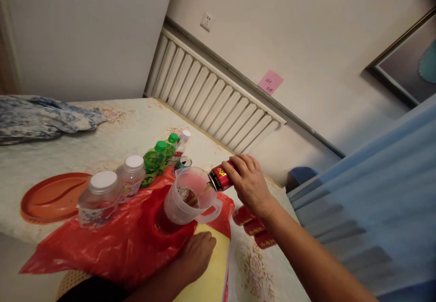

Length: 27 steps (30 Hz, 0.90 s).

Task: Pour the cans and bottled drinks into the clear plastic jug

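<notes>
My right hand grips a red and black drink can, tilted over a clear plastic measuring jug. A thin brown stream runs from the can into the jug, where foamy brown liquid sits. The jug stands upright in a red round holder or basin, its handle facing right. Curled into a fist, my left hand rests on a yellow sheet below the jug's handle, with nothing visible in it. Several red cans stand beside my right forearm, partly hidden by it.
Left of the jug are two clear jars with white lids, green-capped bottles, a white-capped bottle and an open can. A red plastic bag and an orange lid lie on the floral tablecloth. Bunched cloth lies far left.
</notes>
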Each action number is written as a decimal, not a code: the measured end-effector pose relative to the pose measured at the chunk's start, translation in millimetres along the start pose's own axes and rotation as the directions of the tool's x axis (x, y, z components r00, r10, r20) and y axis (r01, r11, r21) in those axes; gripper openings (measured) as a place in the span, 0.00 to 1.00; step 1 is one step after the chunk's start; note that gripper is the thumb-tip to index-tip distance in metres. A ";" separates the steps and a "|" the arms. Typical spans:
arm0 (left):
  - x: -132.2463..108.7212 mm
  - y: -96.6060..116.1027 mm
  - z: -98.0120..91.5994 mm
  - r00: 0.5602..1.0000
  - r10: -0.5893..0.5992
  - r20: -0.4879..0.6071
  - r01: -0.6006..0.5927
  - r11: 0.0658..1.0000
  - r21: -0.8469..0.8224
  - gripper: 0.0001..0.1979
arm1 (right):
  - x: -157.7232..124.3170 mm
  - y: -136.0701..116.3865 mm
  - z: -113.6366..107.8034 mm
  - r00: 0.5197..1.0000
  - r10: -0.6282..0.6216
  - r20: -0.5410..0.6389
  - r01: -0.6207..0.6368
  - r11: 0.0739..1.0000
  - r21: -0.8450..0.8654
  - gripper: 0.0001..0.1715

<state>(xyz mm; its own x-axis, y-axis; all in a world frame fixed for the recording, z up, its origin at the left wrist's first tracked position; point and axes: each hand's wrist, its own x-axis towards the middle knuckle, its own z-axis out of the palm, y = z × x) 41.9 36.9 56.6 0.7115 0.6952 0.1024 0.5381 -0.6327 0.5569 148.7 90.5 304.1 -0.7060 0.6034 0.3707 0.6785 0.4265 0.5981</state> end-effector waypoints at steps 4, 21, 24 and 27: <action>1.0 -0.6 0.9 1.000 -0.004 -0.008 0.004 1.000 0.003 0.13 | 2.4 -0.9 0.1 1.000 -0.013 -0.010 0.013 1.000 -0.005 0.21; -2.4 -0.3 -2.0 1.000 -0.005 0.023 0.005 1.000 0.007 0.11 | -5.3 -10.0 23.6 0.983 0.182 0.016 -0.171 0.886 0.431 0.32; -3.1 -1.0 -1.4 1.000 -0.012 0.027 0.011 1.000 0.016 0.11 | -10.0 -9.0 40.6 0.934 0.351 0.072 -0.320 0.725 0.610 0.35; -3.4 -1.0 -1.0 1.000 -0.011 0.028 0.011 1.000 0.008 0.11 | -13.6 -11.5 76.9 0.800 0.553 0.233 -0.515 0.434 0.739 0.33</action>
<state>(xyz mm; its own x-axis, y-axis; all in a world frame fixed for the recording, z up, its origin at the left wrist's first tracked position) 38.4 35.5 56.5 0.7175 0.6927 0.0733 0.5497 -0.6277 0.5511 166.1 129.2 237.5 -0.1426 0.8754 0.4618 0.8078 0.3725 -0.4568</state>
